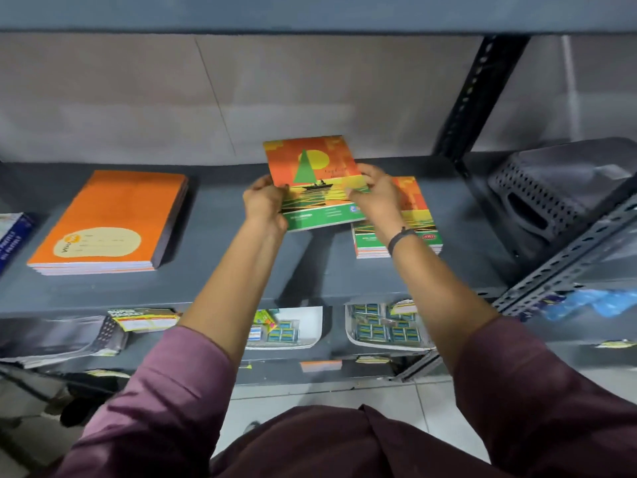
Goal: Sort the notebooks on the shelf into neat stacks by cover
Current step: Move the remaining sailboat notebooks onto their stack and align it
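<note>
Both hands hold a bundle of sailboat-cover notebooks (315, 177), orange and yellow with a green sail, tilted above the grey shelf (241, 270). My left hand (265, 205) grips its left edge and my right hand (375, 198) grips its right edge. Just right of it, partly hidden by my right wrist, lies a stack of the same sailboat notebooks (413, 219). A neat stack of plain orange notebooks (110, 222) with a cream label lies at the shelf's left.
A dark perforated plastic basket (551, 198) lies at the shelf's right end beside a slotted metal upright (479, 94). A blue box (13, 236) pokes in at the far left. White trays of small packets (386, 329) sit on the shelf below.
</note>
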Tool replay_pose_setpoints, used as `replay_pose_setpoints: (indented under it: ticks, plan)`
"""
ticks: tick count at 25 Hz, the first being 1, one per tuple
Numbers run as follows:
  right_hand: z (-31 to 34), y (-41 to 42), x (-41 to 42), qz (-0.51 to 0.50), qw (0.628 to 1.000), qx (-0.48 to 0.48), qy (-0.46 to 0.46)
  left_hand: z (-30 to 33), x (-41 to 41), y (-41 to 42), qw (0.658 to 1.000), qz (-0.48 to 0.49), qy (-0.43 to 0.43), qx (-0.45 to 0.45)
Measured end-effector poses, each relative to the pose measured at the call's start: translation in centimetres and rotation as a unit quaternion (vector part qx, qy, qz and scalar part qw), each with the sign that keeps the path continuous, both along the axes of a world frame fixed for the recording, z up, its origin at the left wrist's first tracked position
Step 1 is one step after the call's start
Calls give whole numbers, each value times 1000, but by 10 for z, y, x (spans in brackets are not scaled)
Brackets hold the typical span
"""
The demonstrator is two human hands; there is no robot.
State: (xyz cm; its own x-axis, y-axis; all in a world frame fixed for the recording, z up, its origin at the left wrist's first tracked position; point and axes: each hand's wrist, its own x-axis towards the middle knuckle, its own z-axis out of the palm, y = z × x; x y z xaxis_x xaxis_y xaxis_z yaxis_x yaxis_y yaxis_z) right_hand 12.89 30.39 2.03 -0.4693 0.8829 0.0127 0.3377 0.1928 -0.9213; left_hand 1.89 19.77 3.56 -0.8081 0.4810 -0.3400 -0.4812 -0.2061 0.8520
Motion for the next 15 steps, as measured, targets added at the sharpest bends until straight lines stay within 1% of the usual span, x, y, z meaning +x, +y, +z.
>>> replay_pose_setpoints:
  ticks: [3, 6, 8, 10, 11, 12, 13, 15]
  plan:
    - [-3, 30, 39, -72, 997, -7, -3, -4, 36, 39, 998, -46, 39, -30]
    - [-15, 45, 75, -134, 991, -16, -19, -26, 60, 69, 982, -129, 93, -100]
    - [-21, 50, 88, -147, 988, 6, -38, -39, 68, 79, 964, -176, 121, -160]
    - [-27, 52, 94, -141, 986, 27, -80, -53, 68, 83, 930, -204, 181, -245]
    - [-30, 52, 97, -134, 985, 31, -101, -59, 68, 86, 918, -211, 204, -268]
    - [-33, 52, 100, -122, 986, 32, -112, -62, 70, 87, 914, -220, 211, -267]
    - [-35, 50, 102, -107, 987, 32, -112, -65, 71, 86, 917, -229, 212, -248]
    - [-36, 47, 105, -72, 994, 25, -82, -65, 76, 81, 919, -235, 225, -221]
